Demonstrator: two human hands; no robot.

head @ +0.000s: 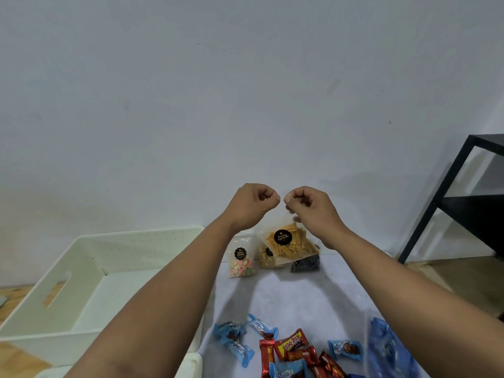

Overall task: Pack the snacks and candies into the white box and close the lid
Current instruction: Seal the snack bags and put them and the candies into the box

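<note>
Both my hands are raised in front of the wall with their fingers closed. My left hand (253, 203) and my right hand (308, 205) pinch the clear top of a bag of yellow stick snacks (289, 242), which hangs tilted below them over the table's far edge. The white box (136, 233) stands open at the left, under my left forearm, and the part of its inside that I can see is bare. Blue and red wrapped candies (289, 347) lie scattered at the near edge.
Three small snack bags stand by the wall: pastel candies (241, 264), a brown snack (266, 259) and a dark snack (305, 264). A blue plastic bag (390, 350) lies at the lower right. A white lid-like piece (191, 364) lies near me. A black shelf (477, 197) stands at the right.
</note>
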